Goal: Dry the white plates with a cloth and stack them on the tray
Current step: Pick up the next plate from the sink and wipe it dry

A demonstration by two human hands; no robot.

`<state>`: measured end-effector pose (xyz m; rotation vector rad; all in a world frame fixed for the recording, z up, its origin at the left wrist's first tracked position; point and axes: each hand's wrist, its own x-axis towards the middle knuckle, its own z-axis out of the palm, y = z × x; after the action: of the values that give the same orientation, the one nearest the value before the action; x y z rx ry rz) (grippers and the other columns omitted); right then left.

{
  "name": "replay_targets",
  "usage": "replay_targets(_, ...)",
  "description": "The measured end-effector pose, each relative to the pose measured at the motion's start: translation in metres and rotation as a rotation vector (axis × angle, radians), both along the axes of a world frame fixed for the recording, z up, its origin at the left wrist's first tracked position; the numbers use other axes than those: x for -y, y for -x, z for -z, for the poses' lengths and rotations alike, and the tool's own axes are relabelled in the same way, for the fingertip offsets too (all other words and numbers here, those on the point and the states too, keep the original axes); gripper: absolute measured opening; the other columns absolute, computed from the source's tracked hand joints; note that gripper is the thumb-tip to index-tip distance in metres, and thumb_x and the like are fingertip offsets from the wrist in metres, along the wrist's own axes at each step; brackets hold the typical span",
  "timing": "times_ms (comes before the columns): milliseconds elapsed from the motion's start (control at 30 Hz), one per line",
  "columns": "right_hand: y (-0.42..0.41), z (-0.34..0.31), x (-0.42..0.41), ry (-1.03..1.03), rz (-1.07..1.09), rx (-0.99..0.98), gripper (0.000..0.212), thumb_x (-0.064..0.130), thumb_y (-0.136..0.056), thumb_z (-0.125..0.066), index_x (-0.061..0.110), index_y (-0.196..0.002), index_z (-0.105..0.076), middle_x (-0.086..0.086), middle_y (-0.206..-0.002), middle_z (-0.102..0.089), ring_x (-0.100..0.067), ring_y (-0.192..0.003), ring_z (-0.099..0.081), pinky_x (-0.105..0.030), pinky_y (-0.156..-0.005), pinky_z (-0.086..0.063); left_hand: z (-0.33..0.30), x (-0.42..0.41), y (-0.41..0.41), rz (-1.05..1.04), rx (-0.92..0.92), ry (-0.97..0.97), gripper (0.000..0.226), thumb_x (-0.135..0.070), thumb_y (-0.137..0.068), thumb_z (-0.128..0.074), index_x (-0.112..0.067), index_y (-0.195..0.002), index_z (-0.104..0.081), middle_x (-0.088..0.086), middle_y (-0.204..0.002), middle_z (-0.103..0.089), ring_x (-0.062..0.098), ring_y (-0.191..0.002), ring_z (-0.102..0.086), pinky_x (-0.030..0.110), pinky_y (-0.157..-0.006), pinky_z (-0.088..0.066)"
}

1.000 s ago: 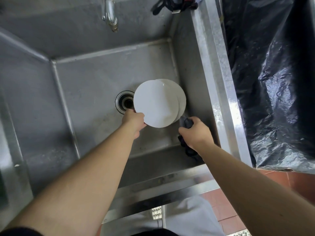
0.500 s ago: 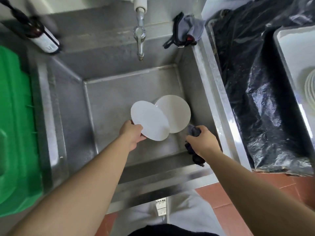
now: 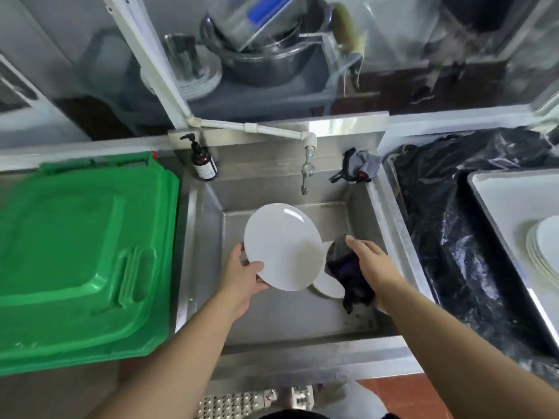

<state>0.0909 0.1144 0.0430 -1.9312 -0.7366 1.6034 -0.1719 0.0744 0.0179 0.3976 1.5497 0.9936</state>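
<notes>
A: Your left hand [image 3: 243,275] pinches the near rim of a white plate [image 3: 282,246], thumb on its face, holding it tilted above the sink [image 3: 302,325] basin.

B: And your right hand [image 3: 367,261]?

A: It clutches a dark cloth [image 3: 344,267] just right of that plate. A second plate [image 3: 328,285] lies in the sink beneath it.

B: How will it handle?

A: Likely stiff, light and breakable, and slippery if wet. Keep hold at the rim and wipe the face with the cloth.

B: Then where?

A: The tray [image 3: 496,204], well right of the sink past the black plastic sheet [image 3: 453,237], already carries stacked plates [image 3: 544,249].
</notes>
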Motion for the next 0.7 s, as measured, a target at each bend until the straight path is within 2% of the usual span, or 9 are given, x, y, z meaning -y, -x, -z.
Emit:
replay_targets(100, 0.007, -0.036, -0.018, -0.077, 0.011, -0.076, 0.020, 0.049, -0.092, -0.071, 0.032, -0.103, -0.070, -0.011, -0.096, -0.076, -0.026, -0.061, -0.077, -0.035, -0.053, -0.059, -0.035, -0.001, -0.002, -0.048, -0.007, -0.090, 0.053, 0.008, -0.095, -0.056, -0.035, -0.126, -0.053, 0.001, -0.123, -0.064, 0.018, -0.080, -0.078, 0.037, -0.063, -0.063)
replay_targets(267, 0.012, -0.097, -0.043, -0.227, -0.050, -0.120, 0.007, 0.037, -0.095, -0.067, 0.033, -0.101, -0.065, -0.012, -0.107, -0.072, -0.034, -0.086, -0.075, -0.036, -0.057, -0.063, -0.096, -0.001, -0.021, -0.075, -0.051, -0.217, 0.047, 0.011, -0.097, -0.052, -0.028, -0.123, -0.059, 0.002, -0.122, -0.068, 0.025, -0.090, -0.074, 0.036, -0.062, -0.063)
replay_targets(400, 0.007, -0.136, -0.051, -0.441, -0.215, -0.052, 0.013, 0.034, -0.094, -0.069, 0.042, -0.102, -0.063, 0.001, -0.109, -0.069, -0.020, -0.089, -0.071, -0.038, -0.068, -0.066, -0.135, 0.002, -0.041, -0.091, -0.092, -0.274, 0.040, 0.008, -0.099, -0.052, -0.029, -0.109, -0.064, 0.003, -0.118, -0.071, 0.023, -0.089, -0.075, 0.037, -0.069, -0.065)
replay_targets(433, 0.006, -0.146, -0.050, -0.524, -0.279, 0.012, 0.019, 0.036, -0.092, -0.070, 0.046, -0.105, -0.062, 0.009, -0.107, -0.069, -0.009, -0.087, -0.070, -0.030, -0.066, -0.064, -0.144, 0.003, -0.046, -0.096, -0.094, -0.295, 0.040, 0.008, -0.099, -0.053, -0.030, -0.108, -0.064, 0.002, -0.116, -0.072, 0.021, -0.086, -0.077, 0.036, -0.068, -0.065)
replay_targets(500, 0.003, -0.162, -0.046, -0.718, -0.414, 0.228, 0.035, 0.037, -0.091, -0.071, 0.050, -0.121, -0.057, 0.022, -0.103, -0.066, 0.008, -0.081, -0.065, -0.007, -0.053, -0.048, -0.161, 0.005, -0.057, -0.117, -0.093, -0.343, 0.041, 0.008, -0.099, -0.053, -0.031, -0.109, -0.064, 0.001, -0.113, -0.073, 0.020, -0.085, -0.077, 0.037, -0.069, -0.065)
replay_targets(533, 0.002, -0.168, -0.045, -0.821, -0.482, 0.350, 0.043, 0.037, -0.093, -0.070, 0.048, -0.131, -0.056, 0.021, -0.108, -0.065, 0.008, -0.085, -0.063, -0.005, -0.055, -0.045, -0.169, 0.005, -0.061, -0.134, -0.085, -0.365, 0.042, 0.008, -0.100, -0.053, -0.031, -0.110, -0.065, 0.002, -0.113, -0.074, 0.023, -0.089, -0.077, 0.040, -0.073, -0.066)
replay_targets(567, 0.002, -0.172, -0.043, -0.921, -0.549, 0.455, 0.048, 0.036, -0.095, -0.070, 0.044, -0.139, -0.055, 0.015, -0.117, -0.066, 0.002, -0.094, -0.062, -0.008, -0.067, -0.046, -0.177, 0.005, -0.066, -0.152, -0.070, -0.390, 0.041, 0.008, -0.100, -0.053, -0.030, -0.111, -0.065, 0.003, -0.113, -0.074, 0.026, -0.093, -0.075, 0.044, -0.076, -0.066)
replay_targets(633, 0.003, -0.180, -0.039, -1.061, -0.645, 0.591, 0.054, 0.034, -0.098, -0.068, 0.034, -0.150, -0.053, 0.003, -0.137, -0.062, -0.020, -0.119, -0.060, -0.027, -0.089, -0.048, -0.194, 0.006, -0.073, -0.170, -0.052, -0.444, 0.040, 0.008, -0.099, -0.054, -0.027, -0.114, -0.067, 0.003, -0.110, -0.076, 0.027, -0.094, -0.075, 0.047, -0.079, -0.066)
replay_targets(700, 0.006, -0.191, -0.033, -1.130, -0.692, 0.652, 0.056, 0.032, -0.099, -0.066, 0.029, -0.153, -0.053, 0.000, -0.143, -0.060, -0.027, -0.127, -0.057, -0.039, -0.100, -0.049, -0.210, 0.008, -0.078, -0.151, -0.070, -0.504, 0.040, 0.009, -0.098, -0.055, -0.025, -0.115, -0.069, 0.002, -0.104, -0.078, 0.025, -0.092, -0.075, 0.046, -0.073, -0.066)
